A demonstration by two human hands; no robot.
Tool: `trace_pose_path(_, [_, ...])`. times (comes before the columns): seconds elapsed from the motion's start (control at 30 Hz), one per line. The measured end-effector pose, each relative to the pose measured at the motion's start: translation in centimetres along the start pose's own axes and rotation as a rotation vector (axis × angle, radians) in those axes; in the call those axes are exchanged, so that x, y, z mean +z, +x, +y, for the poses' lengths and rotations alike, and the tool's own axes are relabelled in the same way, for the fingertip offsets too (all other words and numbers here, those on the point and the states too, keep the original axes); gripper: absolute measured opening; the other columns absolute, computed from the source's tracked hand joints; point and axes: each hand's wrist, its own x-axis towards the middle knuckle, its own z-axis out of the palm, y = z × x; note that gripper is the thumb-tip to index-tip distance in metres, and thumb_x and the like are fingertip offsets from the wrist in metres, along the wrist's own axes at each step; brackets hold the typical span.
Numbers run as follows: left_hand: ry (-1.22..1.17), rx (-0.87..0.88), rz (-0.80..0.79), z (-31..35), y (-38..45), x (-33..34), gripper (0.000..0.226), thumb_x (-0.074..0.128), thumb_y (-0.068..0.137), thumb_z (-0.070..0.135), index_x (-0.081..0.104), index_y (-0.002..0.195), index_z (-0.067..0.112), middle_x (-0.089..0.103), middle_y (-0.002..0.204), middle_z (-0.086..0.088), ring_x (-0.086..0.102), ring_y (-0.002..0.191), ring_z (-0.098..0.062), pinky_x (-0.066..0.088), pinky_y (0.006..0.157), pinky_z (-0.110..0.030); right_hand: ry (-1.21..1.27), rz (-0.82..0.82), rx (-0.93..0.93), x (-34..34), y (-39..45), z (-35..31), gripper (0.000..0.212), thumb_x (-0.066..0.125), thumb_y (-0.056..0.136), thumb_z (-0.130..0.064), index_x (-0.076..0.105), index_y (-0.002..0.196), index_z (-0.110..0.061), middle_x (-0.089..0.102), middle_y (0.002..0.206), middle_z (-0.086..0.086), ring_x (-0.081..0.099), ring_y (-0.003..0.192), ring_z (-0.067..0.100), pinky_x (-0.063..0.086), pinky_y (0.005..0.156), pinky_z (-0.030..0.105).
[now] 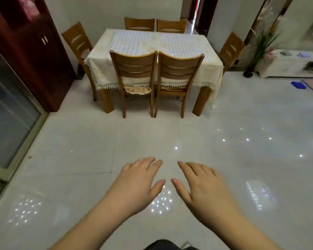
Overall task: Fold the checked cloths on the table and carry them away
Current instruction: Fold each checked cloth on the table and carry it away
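Two white cloths with a dark check lie flat side by side on the dining table [98, 56], which wears a cream lace-edged tablecloth. The left checked cloth [130, 42] and the right checked cloth [184, 44] are partly hidden by chair backs. I stand some way back from the table. My left hand [137, 183] and my right hand [204, 184] are held out in front of me over the floor, palms down, fingers straight and spread. Neither hand holds anything.
Two wooden chairs [134, 73] [179, 74] are pushed in at the near side, two at the far side, one at each end. A dark red cabinet [34, 51] and a glass sliding door [9, 112] stand on the left. A low white unit [293, 64] with a plant [262, 46] is on the right.
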Motion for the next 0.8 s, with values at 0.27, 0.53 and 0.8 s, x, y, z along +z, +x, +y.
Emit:
trace_pose_path(0.27, [0.045,-0.022,0.109,1.5,3.6,3.9,0.051,0.037,0.086,0.05,0.069,0.115,0.022,0.07,0.108,0.004,0.069,0.096,-0.015,0.056,0.072,-0.034,-0.007,0.025,-0.022,2.9,0.2,4.7,0.064,0.014,0.1,-0.052,0.069,0.114,-0.022,0.07,0.103,-0.009,0.068,0.092,0.012,0.053,0.077,0.029])
trace_pose_path(0.53, [0.031,-0.031,-0.076,4.7,12.0,7.0,0.075,0.011,0.085,0.064,0.039,0.144,0.028,0.046,0.144,0.007,0.043,0.132,-0.013,0.032,0.107,-0.035,-0.014,-0.147,-0.066,4.8,4.6,13.9,0.063,0.016,0.1,-0.05,0.068,0.116,-0.019,0.071,0.106,-0.002,0.067,0.095,0.018,0.053,0.08,0.034])
trace_pose_path(0.8, [0.102,-0.11,-0.17,8.6,18.1,7.1,0.08,0.0,0.082,0.066,0.025,0.149,0.031,0.035,0.152,0.007,0.034,0.138,-0.014,0.028,0.111,-0.038,0.061,-0.312,-0.004,5.5,9.1,19.2,0.068,0.015,0.095,-0.054,0.064,0.123,-0.016,0.068,0.116,0.003,0.065,0.105,0.023,0.052,0.087,0.039])
